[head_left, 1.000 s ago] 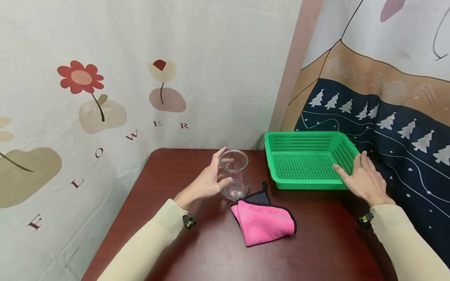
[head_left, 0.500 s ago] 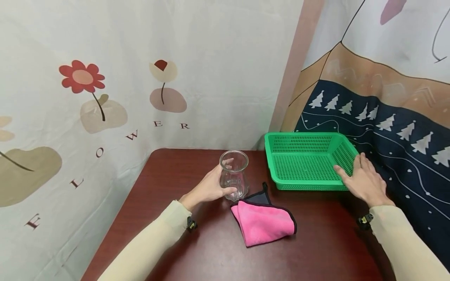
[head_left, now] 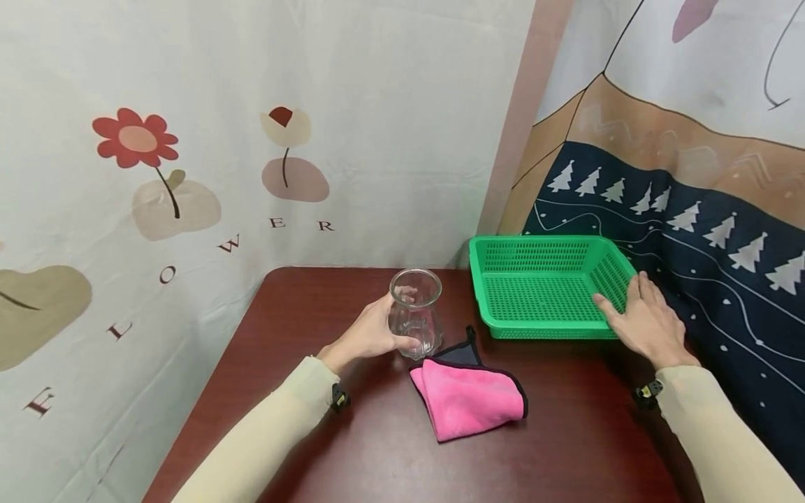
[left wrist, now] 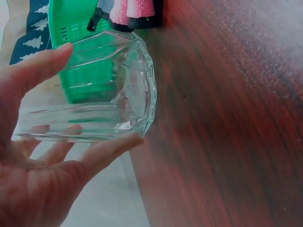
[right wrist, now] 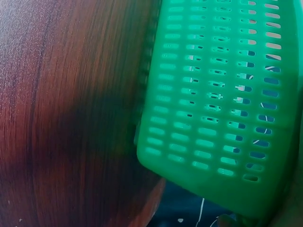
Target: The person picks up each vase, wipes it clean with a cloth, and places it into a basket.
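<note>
A clear glass vase (head_left: 418, 318) with a flared rim and faceted base stands upright toward the back of the table. My left hand (head_left: 366, 332) grips it from the left, thumb across the near side and fingers behind the glass. Seen by the left wrist camera, the thumb (left wrist: 45, 66) and fingers lie on opposite sides of the vase (left wrist: 106, 90). To its right is a green perforated plastic basket (head_left: 550, 330). My right hand (head_left: 649, 323) rests at the basket's near right corner, fingers straight, thumb over the inside. That basket wall (right wrist: 218, 94) fills much of the right wrist view.
A folded pink cloth (head_left: 472, 402) with black edging and a grey underside lies just in front of the vase. Behind the dark red-brown table (head_left: 314, 300) hangs a pale curtain with printed flowers (head_left: 135, 138). Navy fabric with white trees (head_left: 685, 216) hangs behind and right of the basket.
My left hand has lowered and closed around the vase; its fingers were raised and spread beside it earlier. The right hand stays at the basket. The head view has shifted slightly.
</note>
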`<state>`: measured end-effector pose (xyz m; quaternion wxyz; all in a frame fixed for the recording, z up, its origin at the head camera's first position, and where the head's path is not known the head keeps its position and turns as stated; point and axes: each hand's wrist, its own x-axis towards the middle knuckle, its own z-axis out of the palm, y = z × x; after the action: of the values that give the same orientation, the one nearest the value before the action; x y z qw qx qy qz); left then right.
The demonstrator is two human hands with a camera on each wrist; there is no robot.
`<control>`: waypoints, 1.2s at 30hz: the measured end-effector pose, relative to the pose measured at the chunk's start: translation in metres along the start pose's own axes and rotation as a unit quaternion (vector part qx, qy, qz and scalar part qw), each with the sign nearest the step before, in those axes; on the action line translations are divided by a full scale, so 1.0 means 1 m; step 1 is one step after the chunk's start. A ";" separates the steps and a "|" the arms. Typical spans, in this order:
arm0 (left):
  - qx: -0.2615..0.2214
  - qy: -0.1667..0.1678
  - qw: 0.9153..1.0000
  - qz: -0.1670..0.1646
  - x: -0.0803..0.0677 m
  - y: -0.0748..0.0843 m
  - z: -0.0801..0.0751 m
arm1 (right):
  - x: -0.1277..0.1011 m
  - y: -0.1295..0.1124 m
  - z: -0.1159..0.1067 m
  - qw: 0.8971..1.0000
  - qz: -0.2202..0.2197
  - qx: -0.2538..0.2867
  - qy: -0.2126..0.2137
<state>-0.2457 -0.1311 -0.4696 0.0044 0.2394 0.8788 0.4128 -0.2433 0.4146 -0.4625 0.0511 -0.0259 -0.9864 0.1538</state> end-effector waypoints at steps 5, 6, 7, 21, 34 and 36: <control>-0.005 0.004 1.000 -0.005 0.003 0.002 -0.002 | 0.001 -0.001 0.000 1.000 0.003 -0.001 -0.001; -0.007 0.005 1.000 -0.007 0.003 0.002 -0.003 | 0.001 -0.001 0.000 1.000 0.004 -0.001 0.000; -0.007 0.006 1.000 -0.010 0.003 0.002 -0.002 | 0.001 -0.001 0.000 1.000 0.005 0.000 0.000; 0.052 0.053 0.996 0.040 0.012 0.013 -0.003 | 0.002 -0.001 0.000 1.000 0.001 0.004 0.010; 0.041 0.098 0.992 0.065 0.027 0.042 -0.014 | 0.002 0.001 0.000 1.000 0.003 0.001 0.004; 0.041 0.102 0.992 0.067 0.030 0.046 -0.015 | 0.002 0.000 0.000 1.000 0.003 0.002 0.002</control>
<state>-0.2558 -0.1042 -0.4206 -0.1227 0.2540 0.8727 0.3985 -0.2455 0.4151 -0.4624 0.0523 -0.0293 -0.9859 0.1562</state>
